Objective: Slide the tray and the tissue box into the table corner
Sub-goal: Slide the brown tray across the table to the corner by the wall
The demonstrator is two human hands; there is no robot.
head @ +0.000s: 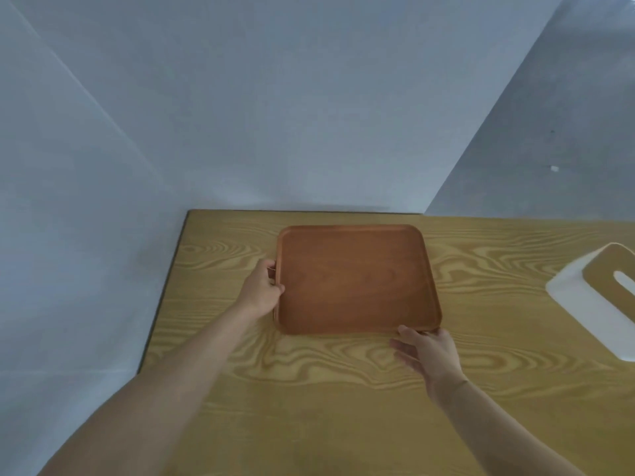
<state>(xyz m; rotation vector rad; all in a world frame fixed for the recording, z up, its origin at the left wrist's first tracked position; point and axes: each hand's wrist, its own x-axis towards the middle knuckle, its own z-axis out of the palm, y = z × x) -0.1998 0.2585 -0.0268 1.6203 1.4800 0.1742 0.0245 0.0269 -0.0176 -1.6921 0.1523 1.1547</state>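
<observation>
A reddish-brown wooden tray (357,280) lies flat on the wood-grain table (309,389), near the back wall and a hand's width from the table's left edge. My left hand (263,290) grips the tray's left rim, thumb over the edge. My right hand (429,353) rests with open fingers against the tray's near right corner, fingertips touching the rim. A white tissue box (598,304) with a wooden top and an oval slot stands at the right, partly cut off by the frame.
Grey walls meet the table at the back and on the left. The table's left edge (165,290) has a dark band beside the wall. The far left corner of the table (192,214) lies just beyond the tray.
</observation>
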